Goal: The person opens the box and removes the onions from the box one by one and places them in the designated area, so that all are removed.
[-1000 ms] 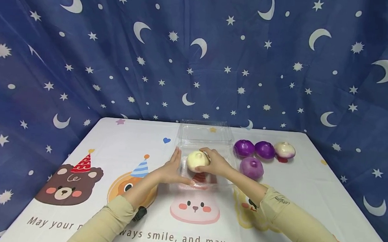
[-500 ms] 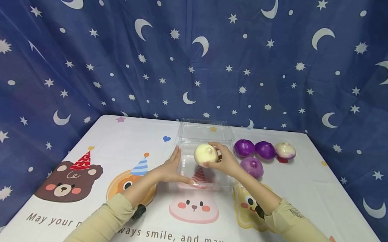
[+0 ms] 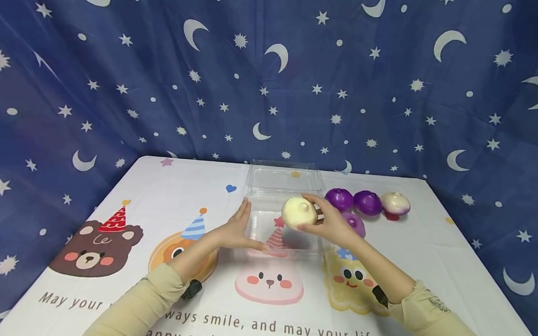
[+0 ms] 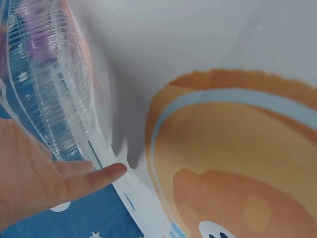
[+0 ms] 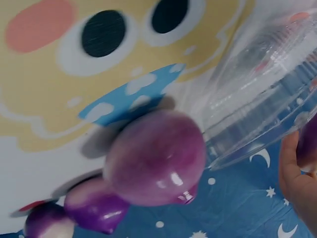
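Observation:
My right hand (image 3: 334,226) grips a cream onion (image 3: 296,213) over the right part of a clear plastic clamshell box (image 3: 258,219). In the right wrist view, the edge of this held onion (image 5: 309,144) shows purple, beside my fingers. The box's lid (image 3: 275,179) lies tipped back toward the curtain. My left hand (image 3: 232,234) rests at the box's left front corner, thumb along the front and the other fingers extended up the left side. The left wrist view has this hand (image 4: 39,183) beside the ribbed box wall (image 4: 54,84).
Right of the box sit two dark purple onions (image 3: 339,199), a white-and-purple one (image 3: 396,203) and a lighter purple one (image 3: 354,224), partly hidden by my right hand. A printed white cloth (image 3: 190,184) covers the table. Behind hangs a blue star-patterned curtain (image 3: 235,110).
My right hand has lifted the cream onion from within the box and carried it to the right. The left hand has stayed against the box.

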{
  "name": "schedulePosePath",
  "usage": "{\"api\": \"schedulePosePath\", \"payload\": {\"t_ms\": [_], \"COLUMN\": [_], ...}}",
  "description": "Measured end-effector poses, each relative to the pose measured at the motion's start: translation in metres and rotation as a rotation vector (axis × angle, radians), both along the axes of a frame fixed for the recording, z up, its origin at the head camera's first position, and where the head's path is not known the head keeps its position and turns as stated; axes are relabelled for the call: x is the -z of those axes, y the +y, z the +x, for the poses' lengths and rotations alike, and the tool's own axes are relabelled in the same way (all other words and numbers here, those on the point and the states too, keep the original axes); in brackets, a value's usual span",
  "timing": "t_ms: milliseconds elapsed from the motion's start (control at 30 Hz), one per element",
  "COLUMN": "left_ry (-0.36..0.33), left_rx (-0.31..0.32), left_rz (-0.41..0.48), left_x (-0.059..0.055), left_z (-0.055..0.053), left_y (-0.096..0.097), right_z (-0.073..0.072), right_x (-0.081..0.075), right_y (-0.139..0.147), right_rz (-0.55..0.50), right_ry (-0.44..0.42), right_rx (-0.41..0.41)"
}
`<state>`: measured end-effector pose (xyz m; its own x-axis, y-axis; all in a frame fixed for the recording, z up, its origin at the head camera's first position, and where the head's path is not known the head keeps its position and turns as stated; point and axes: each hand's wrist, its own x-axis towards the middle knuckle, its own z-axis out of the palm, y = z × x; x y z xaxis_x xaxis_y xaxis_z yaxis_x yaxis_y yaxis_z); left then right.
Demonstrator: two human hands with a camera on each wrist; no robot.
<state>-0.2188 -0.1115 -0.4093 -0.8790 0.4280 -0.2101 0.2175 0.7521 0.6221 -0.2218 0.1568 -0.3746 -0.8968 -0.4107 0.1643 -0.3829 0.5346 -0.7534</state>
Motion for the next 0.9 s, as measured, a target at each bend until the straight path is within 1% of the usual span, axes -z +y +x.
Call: {"api": "schedulePosePath", "payload": {"t_ms": [200,400,500,633,767,900], "left_ry": [0.007,0.002,0.0,-0.002,0.0,-0.003], "left_rx": [0.016,0.025,0.023,0.024,0.022,0.025], "left_rz": [0.008,0.0,0.006,0.002,-0.005,-0.002], "left_x": [0.0,-0.006,-0.008,-0.008,-0.007,-0.005], "left_z": [0.001,0.002,0.002,0.004,0.006,0.005], "left_y": [0.002,0.003,0.003,0.001,-0.003,-0.003], "right_z": [0.005,0.005,0.005,0.005,0.005,0.004], "right_x": [0.001,-0.004,-0.007,-0.007,-0.007,-0.009], "right_y": [0.016,0.028,0.033,0.039,0.045,0.055], "right_rz": [0.045,0.086,0.08,0.07,0.048,0.042], "right_ry": [0.009,0.05,0.069,0.043,0.018,0.045], "right_rx": [-0.025,-0.034,-0.04,-0.042,-0.062,-0.08]}}
